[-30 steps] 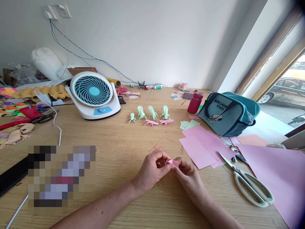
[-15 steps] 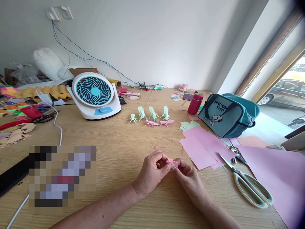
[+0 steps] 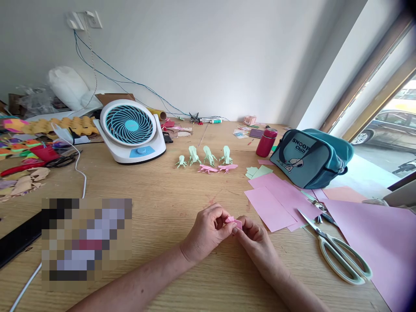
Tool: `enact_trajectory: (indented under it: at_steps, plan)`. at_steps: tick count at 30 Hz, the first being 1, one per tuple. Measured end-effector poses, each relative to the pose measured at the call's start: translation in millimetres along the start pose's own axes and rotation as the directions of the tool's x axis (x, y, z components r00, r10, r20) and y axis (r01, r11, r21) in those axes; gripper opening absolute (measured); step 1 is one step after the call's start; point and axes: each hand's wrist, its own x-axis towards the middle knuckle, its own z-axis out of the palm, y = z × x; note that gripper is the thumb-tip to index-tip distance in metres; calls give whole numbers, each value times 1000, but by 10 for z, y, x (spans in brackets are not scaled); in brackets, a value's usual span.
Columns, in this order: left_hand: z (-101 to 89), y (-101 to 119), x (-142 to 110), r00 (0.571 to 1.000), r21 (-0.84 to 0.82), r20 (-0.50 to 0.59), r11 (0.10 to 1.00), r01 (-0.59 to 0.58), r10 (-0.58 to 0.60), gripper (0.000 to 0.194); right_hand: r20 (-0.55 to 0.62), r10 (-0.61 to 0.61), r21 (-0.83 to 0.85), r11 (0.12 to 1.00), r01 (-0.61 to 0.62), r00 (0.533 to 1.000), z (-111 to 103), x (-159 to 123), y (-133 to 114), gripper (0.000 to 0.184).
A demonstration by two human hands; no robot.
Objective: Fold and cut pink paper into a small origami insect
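Note:
A small folded piece of pink paper (image 3: 238, 223) is pinched between both hands, above the front middle of the table. My left hand (image 3: 208, 232) grips its left end with thumb and forefinger. On the opposite end, my right hand (image 3: 256, 240) has thumb and fingers closed, and they cover part of the folds. Beyond the hands stand several pale green folded-paper figures (image 3: 208, 156) in a row. Two pink folded-paper figures (image 3: 228, 167) lie just in front of that row.
Right of my hands lie pink paper sheets (image 3: 271, 208) and scissors (image 3: 341, 251). Behind them are a teal bag (image 3: 305, 158) and a red flask (image 3: 267, 142). A fan (image 3: 131, 130) stands at the back left. Coloured scraps (image 3: 27, 184) cover the left edge.
The hands stay in nearly the same place, still pinching the pink paper. Its visible folded end has shifted very slightly. The view has moved a little.

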Motion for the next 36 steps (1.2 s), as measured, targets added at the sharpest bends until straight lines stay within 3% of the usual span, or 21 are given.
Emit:
enact_trajectory:
  at_steps: [8,14,25,31,36]
  plan:
    - [-38,0,49,987,-129,111,983,132,-118,19,-11,26,-33,999,-27,1000,-9,12,-58,39]
    - [-85,-57,94,976,-166,176,973,160,-131,26,1,34,-37,999,-34,999,-22,14,-49,37]
    - [-97,-34,103,983,-104,163,989,101,-84,26,49,81,-84,993,-76,996,-13,16,-104,45]
    - [-71,-63,89,984,-138,156,985,104,-82,23,86,48,-90,995,-41,995,5,1,-167,47]
    - [-67,-16,59,991,-123,127,991,60,-44,22,132,11,-116,993,4,991,-12,-7,-83,43]
